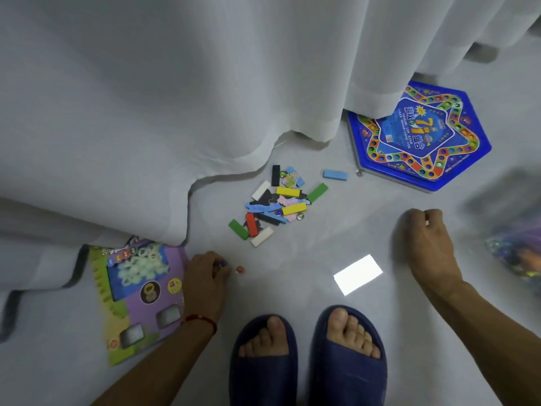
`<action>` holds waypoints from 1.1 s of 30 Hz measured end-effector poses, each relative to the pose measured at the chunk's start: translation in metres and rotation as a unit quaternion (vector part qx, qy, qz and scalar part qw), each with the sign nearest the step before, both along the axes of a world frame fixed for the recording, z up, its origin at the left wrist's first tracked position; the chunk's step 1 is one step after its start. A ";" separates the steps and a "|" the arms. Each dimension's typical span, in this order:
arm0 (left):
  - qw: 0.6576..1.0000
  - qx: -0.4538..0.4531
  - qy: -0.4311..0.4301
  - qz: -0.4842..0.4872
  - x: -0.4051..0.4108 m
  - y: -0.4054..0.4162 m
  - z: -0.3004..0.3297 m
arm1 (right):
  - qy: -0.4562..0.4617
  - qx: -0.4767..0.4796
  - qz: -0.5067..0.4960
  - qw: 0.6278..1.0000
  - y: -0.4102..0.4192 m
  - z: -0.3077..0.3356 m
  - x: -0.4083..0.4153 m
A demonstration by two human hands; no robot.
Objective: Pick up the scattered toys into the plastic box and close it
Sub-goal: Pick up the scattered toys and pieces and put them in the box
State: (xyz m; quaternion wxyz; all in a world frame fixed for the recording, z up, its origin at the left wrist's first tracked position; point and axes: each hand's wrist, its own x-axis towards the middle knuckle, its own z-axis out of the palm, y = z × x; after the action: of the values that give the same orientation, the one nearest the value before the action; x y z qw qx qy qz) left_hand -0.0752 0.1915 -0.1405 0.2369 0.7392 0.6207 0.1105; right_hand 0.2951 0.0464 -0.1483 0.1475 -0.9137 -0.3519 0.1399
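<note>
At lower left the left hand (205,273) pinches marbles beside a red marble (239,269), the right hand (424,230) curls round something small, probably gathering before boxing; blocks (278,205) lie mid-frame.

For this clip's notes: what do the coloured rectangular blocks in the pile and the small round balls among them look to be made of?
The coloured blocks look like painted wood or possibly plastic: flat matte colour, crisp square edges, no shine. The small round balls look like glass marbles: translucent and glinting; the orange marble on the floor by the left hand looks the same.
</note>
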 end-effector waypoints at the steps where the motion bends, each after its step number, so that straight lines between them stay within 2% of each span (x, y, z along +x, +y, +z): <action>1: 1.000 -0.001 0.005 -0.006 0.000 0.002 0.000 | -0.033 -0.019 0.032 0.999 -0.001 -0.008 0.002; 5: 0.999 -0.013 0.027 -0.027 0.000 0.007 -0.003 | -0.034 -0.019 0.073 0.997 0.009 -0.009 -0.002; 7: 0.999 -0.034 -0.013 -0.001 0.007 0.005 0.007 | 0.042 0.023 0.040 0.998 0.013 0.001 -0.013; 8: 0.997 -0.052 -0.050 0.019 0.014 0.003 0.018 | 0.129 0.056 -0.024 0.990 0.014 0.011 -0.022; 9: 0.993 -0.077 -0.088 0.037 0.025 -0.001 0.032 | 0.255 0.106 -0.111 0.955 0.014 0.024 -0.034; 11: 0.973 -0.159 -0.161 0.052 0.053 -0.007 0.063 | 0.507 0.211 -0.250 0.798 0.007 0.050 -0.059; 12: 0.952 -0.219 -0.206 0.051 0.071 -0.011 0.081 | 0.580 0.235 -0.279 0.729 0.000 0.066 -0.068; 13: 0.922 -0.286 -0.257 0.044 0.091 -0.016 0.099 | 0.624 0.249 -0.296 0.679 -0.007 0.084 -0.073; 15: 0.844 -0.398 -0.359 0.010 0.139 -0.028 0.137 | 0.675 0.286 -0.316 0.602 -0.025 0.121 -0.068; 17: 0.787 -0.472 -0.392 -0.062 0.191 -0.044 0.179 | 0.681 0.347 -0.328 0.555 -0.046 0.161 -0.044; 18: 0.768 -0.498 -0.388 -0.107 0.217 -0.054 0.201 | 0.664 0.381 -0.333 0.550 -0.058 0.181 -0.028; 20: 0.739 -0.534 -0.366 -0.186 0.268 -0.076 0.244 | 0.596 0.439 -0.355 0.571 -0.088 0.215 0.010; 22: 0.734 -0.550 -0.332 -0.221 0.316 -0.100 0.277 | 0.525 0.471 -0.389 0.592 -0.120 0.240 0.049; 24: 0.739 -0.553 -0.295 -0.247 0.359 -0.122 0.302 | 0.485 0.479 -0.430 0.592 -0.144 0.260 0.082; 27: 0.751 -0.547 -0.264 -0.260 0.403 -0.159 0.340 | 0.458 0.486 -0.494 0.557 -0.172 0.282 0.114; 31: 0.732 -0.581 -0.267 -0.235 0.422 -0.195 0.373 | 0.444 0.533 -0.520 0.499 -0.192 0.306 0.125; 32: 0.719 -0.592 -0.259 -0.256 0.422 -0.198 0.377 | 0.441 0.548 -0.520 0.485 -0.193 0.311 0.124; 33: 0.721 -0.584 -0.255 -0.271 0.416 -0.199 0.380 | 0.429 0.557 -0.524 0.481 -0.194 0.317 0.121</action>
State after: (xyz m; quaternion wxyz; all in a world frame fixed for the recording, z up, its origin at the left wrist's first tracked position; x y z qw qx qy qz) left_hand 0.3411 -0.0070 0.2398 0.7908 0.5350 0.2513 -0.1588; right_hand 0.4160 -0.1473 0.1682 0.8041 -0.4816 0.2945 0.1862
